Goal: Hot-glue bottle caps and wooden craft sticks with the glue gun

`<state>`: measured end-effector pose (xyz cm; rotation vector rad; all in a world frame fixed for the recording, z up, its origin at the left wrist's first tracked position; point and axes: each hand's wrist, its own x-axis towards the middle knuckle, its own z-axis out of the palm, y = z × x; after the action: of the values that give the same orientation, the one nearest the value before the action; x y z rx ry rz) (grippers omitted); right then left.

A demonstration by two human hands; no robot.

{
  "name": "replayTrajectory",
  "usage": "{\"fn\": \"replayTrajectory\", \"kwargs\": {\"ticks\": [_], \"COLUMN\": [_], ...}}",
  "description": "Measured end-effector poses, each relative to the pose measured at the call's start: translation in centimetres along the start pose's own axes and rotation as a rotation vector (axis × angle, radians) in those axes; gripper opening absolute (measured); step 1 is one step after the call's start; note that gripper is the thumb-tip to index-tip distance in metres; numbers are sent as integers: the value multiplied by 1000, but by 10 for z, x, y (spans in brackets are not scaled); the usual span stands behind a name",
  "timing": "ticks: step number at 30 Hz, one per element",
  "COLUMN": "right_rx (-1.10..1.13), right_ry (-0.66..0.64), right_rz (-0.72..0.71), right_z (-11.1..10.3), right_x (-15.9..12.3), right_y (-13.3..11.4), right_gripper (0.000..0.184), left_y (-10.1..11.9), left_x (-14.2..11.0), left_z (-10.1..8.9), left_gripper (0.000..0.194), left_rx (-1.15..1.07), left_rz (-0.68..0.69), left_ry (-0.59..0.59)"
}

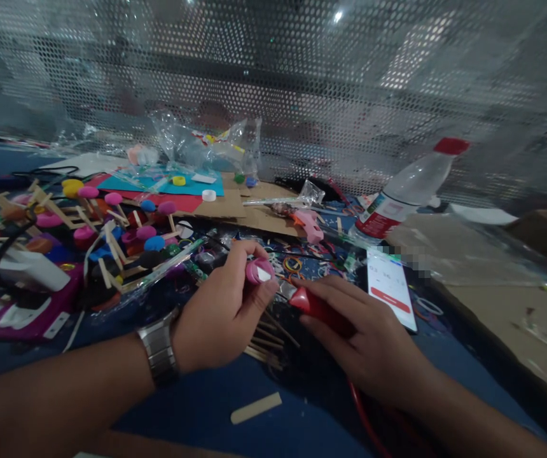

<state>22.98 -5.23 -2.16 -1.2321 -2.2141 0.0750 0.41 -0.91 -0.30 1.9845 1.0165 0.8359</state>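
Left hand (219, 312) pinches a pink, white-patched cap (256, 270); right hand (373, 340) grips a red tool (318, 308).
Sticks (268, 338) lie below, a phone (387, 286) beside the right hand.

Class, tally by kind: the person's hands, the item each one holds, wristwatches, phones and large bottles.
Left hand and right hand: 2
Pink round piece: 1
Red tool: 1
Wristwatch: 1
Phone: 1
Large bottle: 1
Total: 7
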Motion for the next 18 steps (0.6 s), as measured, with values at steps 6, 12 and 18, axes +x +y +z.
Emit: {"fn": "replayTrajectory", "kwargs": {"ticks": [6, 12, 18], "right_rx": [37, 95, 96], "right_ry": [-12, -44, -53], "right_rz": [-8, -14, -11], "right_z": [1, -1, -1], "right_x": [0, 2, 1], "right_y": [-1, -4, -4], "right_gripper": [29, 29, 31], "left_y": [-2, -4, -5], "left_x": [1, 3, 3], "left_z": [2, 2, 0], "left_gripper": [35, 47, 45], "left_rx": [51, 72, 85], "left_rz": [18, 33, 35], "left_ry": [-39, -59, -78]}}
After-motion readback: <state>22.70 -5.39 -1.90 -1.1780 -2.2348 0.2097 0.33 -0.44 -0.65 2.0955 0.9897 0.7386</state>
